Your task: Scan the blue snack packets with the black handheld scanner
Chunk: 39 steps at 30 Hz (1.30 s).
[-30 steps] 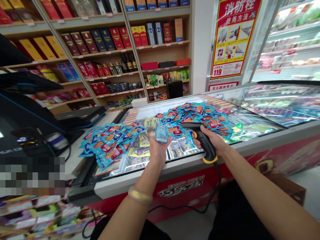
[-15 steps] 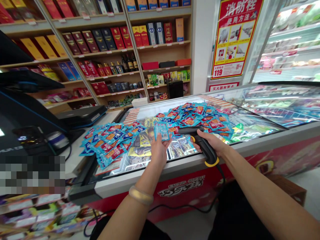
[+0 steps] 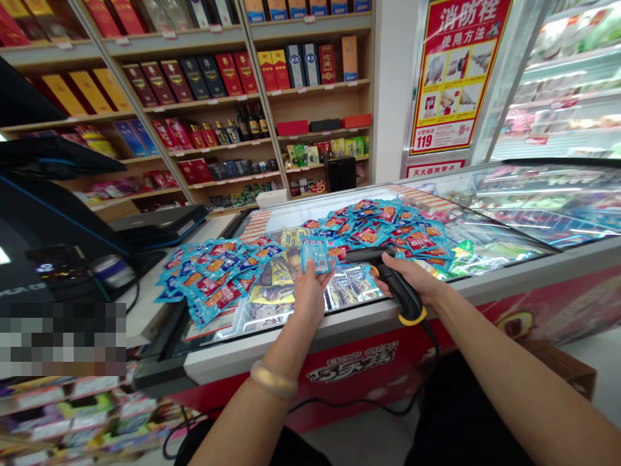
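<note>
The left hand (image 3: 310,294) pinches a blue packet (image 3: 315,254) over the freezer (image 3: 291,342), between the left pile (image 3: 213,272) and the right pile (image 3: 371,223); apart from it, the right hand (image 3: 417,277) grips a scanner (image 3: 402,290) pointed toward the packet. A loose pinch could drop it into either pile; glare or creased film could foil a reading.

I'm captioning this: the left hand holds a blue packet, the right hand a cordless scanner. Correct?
Not cordless: the head view shows a black cable running from the scanner in the right hand. The left hand holds a blue packet.
</note>
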Tool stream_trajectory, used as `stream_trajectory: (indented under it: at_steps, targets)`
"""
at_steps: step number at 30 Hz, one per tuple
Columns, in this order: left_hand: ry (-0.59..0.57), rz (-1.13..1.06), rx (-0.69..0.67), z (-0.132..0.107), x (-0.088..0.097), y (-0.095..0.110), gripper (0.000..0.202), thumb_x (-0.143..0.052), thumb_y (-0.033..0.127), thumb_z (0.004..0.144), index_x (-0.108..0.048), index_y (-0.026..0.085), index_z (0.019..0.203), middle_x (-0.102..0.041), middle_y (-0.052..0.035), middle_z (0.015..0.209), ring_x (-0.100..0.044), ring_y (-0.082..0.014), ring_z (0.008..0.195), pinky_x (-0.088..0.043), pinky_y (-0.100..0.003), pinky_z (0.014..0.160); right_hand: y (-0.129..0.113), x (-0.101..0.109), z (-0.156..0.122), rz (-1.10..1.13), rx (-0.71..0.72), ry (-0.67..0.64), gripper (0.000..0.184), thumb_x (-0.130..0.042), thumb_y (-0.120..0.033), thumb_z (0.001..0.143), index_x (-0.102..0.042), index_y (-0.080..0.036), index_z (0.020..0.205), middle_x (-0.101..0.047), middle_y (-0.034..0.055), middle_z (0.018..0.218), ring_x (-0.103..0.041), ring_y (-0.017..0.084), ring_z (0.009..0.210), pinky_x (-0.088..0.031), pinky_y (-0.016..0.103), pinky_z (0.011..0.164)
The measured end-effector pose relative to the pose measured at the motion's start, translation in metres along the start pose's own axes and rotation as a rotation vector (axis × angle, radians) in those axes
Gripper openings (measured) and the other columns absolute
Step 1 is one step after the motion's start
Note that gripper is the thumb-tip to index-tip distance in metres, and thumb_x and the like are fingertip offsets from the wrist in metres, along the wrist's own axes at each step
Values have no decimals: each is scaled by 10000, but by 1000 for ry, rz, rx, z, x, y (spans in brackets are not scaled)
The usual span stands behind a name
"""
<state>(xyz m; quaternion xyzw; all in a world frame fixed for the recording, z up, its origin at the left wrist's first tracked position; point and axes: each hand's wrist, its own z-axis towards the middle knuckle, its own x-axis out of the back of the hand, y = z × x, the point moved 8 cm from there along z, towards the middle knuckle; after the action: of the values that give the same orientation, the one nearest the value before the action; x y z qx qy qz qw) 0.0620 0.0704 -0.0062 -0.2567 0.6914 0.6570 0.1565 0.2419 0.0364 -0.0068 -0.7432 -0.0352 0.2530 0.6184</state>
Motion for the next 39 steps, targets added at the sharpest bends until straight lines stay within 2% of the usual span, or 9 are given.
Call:
stream_trajectory:
  at_steps: [9,12,16,21,24,26,29,33,39]
  targets:
    - [-12,-7,-2,0,0,-4,180,-494,264,928,-535,167,1074,-714,-40,848,-718,-161,817,-524,-425,936,-1,2,0,19,-3,21,503,-657,-649,722,-594,-153,779,-549,5,549,-471,101,463,-422,204,455]
    - [-5,29,-57,5,9,6,175,-527,290,910,-553,169,1033,-696,-35,834,-712,-161,822,-541,-408,911,-2,0,3,21,-3,59,482,-621,-635,766,-597,-153,787,-546,7,554,-469,99,460,-427,204,457]
    - [44,264,-362,17,38,68,266,-572,345,869,-603,214,1099,-680,-51,993,-688,-198,912,-554,-398,884,-4,-28,19,103,14,1,472,-607,-632,778,-598,-161,804,-542,8,560,-478,104,474,-425,201,460]
    - [183,944,-788,28,78,173,441,-466,359,901,-531,229,1317,-612,-87,1258,-560,-248,1180,-389,-426,1072,-7,-92,60,228,-21,-105,460,-468,-595,889,-594,-155,838,-524,7,535,-473,105,448,-411,191,437]
    - [328,1376,-755,42,109,204,518,-412,396,901,-486,203,1377,-538,-140,1355,-462,-308,1283,-321,-498,1098,-4,-131,85,300,-59,-155,480,-378,-559,943,-588,-141,836,-525,11,530,-478,100,438,-418,183,443]
    - [391,1676,-538,54,134,203,588,-448,500,867,-490,214,1379,-452,-173,1431,-390,-380,1329,-287,-580,1083,2,-150,99,332,-96,-166,494,-347,-552,956,-585,-134,843,-529,14,527,-489,101,437,-421,183,443]
    - [363,1929,-285,63,164,188,688,-411,634,842,-454,247,1408,-313,-172,1525,-263,-420,1394,-216,-626,1091,15,-164,113,365,-154,-161,510,-334,-562,958,-584,-129,861,-534,13,526,-497,101,432,-422,182,439]
    - [333,1984,-320,63,172,179,706,-317,644,874,-351,259,1466,-227,-165,1562,-188,-407,1426,-188,-607,1107,28,-165,119,381,-189,-155,507,-335,-560,958,-583,-129,857,-534,11,523,-484,96,416,-417,181,436]
    - [371,1948,-424,58,161,185,685,-348,618,880,-351,261,1465,-213,-144,1573,-132,-405,1440,-166,-622,1109,27,-158,114,409,-178,-151,498,-353,-569,948,-567,-141,810,-522,10,526,-489,102,433,-418,188,446]
